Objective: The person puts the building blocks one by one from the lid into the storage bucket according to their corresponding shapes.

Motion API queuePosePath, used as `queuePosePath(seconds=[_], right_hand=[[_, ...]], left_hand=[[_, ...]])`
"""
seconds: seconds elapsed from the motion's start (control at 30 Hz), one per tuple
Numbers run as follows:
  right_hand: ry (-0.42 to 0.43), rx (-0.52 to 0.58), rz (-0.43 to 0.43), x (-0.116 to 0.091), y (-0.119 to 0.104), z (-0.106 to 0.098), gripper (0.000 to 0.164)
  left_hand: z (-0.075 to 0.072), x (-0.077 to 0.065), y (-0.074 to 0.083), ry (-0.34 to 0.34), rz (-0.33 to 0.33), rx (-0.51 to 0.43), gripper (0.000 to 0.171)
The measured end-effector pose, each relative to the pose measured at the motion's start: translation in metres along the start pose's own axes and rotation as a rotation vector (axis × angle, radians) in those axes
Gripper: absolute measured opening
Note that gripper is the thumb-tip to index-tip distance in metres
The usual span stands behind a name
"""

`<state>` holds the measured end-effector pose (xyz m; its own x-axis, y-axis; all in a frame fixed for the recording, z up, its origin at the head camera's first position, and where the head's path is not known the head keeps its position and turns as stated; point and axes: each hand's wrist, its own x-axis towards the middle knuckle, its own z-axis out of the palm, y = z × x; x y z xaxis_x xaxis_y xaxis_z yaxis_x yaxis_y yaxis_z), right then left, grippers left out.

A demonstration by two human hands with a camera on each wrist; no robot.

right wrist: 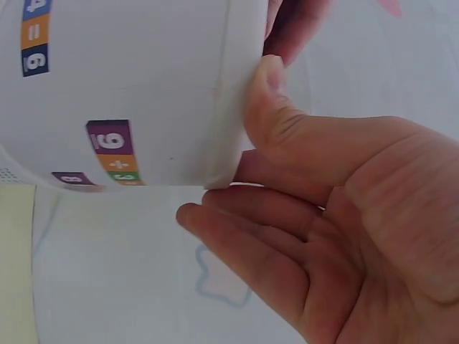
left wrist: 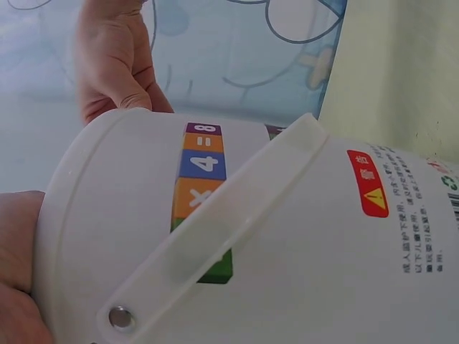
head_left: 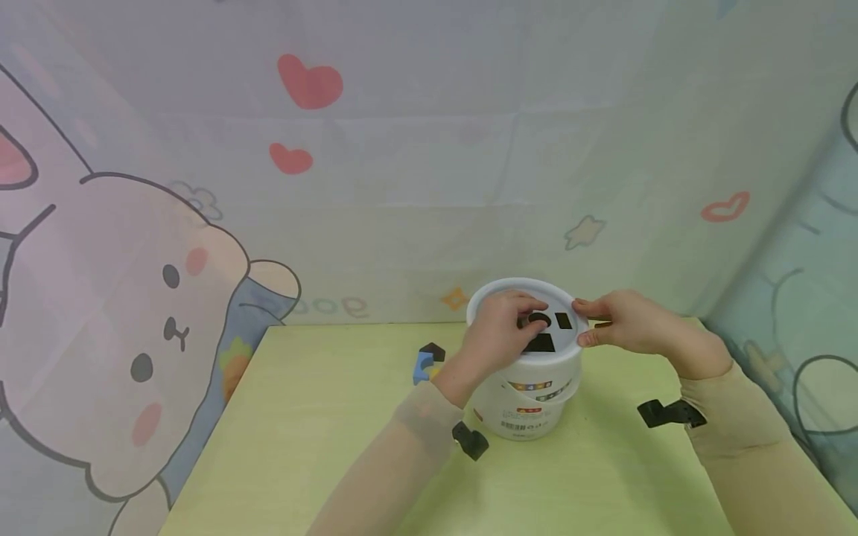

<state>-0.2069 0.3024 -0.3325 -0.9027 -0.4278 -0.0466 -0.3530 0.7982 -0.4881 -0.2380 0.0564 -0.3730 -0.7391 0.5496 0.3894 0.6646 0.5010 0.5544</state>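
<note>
A white lidded bucket [head_left: 523, 417] stands upright, with coloured number prints on its side and a loose handle [left wrist: 215, 229]. Its white lid [head_left: 519, 285] carries several dark shaped patches. My left hand [head_left: 499, 327] lies over the lid with bent fingers, its thumb and forefinger gripping at a dark round spot; I cannot tell whether that spot is an opening or a piece. At the right edge, my right hand [head_left: 626, 321] pinches the lid's rim, thumb [right wrist: 276, 107] on the near side. Its other fingers spread beyond the rim in the right wrist view.
Left of the bucket, partly behind my left forearm, small blue [head_left: 422, 367], yellow and black pieces lie on the yellow-green table [head_left: 322, 417]. A printed cloth [head_left: 402, 164] hangs behind the table, and another cloth [head_left: 798, 298] borders its right side.
</note>
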Motion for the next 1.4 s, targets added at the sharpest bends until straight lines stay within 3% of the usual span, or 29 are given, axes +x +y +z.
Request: queuePosePath(seconds=[0.23,0.47,0.63,0.77,0.87,1.0,1.2,1.3,1.4], right_hand=[[-0.034,0.007,0.035,0.003,-0.006,-0.005,0.072],[-0.024,0.043,0.046,0.002,-0.002,0.002,0.075],[-0.017,0.038,0.046,0.000,-0.002,0.004,0.074],[-0.009,0.037,0.046,-0.003,-0.003,0.003,0.074],[-0.001,0.038,0.048,-0.004,-0.004,0.003,0.075],[0.009,0.031,0.043,-0.004,-0.002,0.003,0.074],[0.008,0.052,0.057,-0.004,-0.001,0.003,0.075],[0.006,0.054,0.060,-0.004,0.000,0.003,0.076],[0.012,0.055,0.058,-0.005,0.002,0.003,0.076]], left_hand=[[-0.001,-0.007,-0.012,0.117,0.072,-0.272,0.025],[-0.009,-0.037,-0.030,0.266,0.082,-0.538,0.027],[-0.012,-0.058,-0.057,0.390,0.116,-0.597,0.028],[-0.013,-0.073,-0.081,0.483,0.076,-0.556,0.027],[-0.013,-0.084,-0.098,0.514,0.051,-0.512,0.026],[-0.013,-0.098,-0.122,0.468,-0.011,-0.471,0.026],[-0.014,-0.115,-0.151,0.253,-0.204,-0.399,0.035],[-0.012,-0.118,-0.167,0.161,-0.239,-0.333,0.038],[-0.010,-0.118,-0.183,0.116,-0.242,-0.267,0.037]])
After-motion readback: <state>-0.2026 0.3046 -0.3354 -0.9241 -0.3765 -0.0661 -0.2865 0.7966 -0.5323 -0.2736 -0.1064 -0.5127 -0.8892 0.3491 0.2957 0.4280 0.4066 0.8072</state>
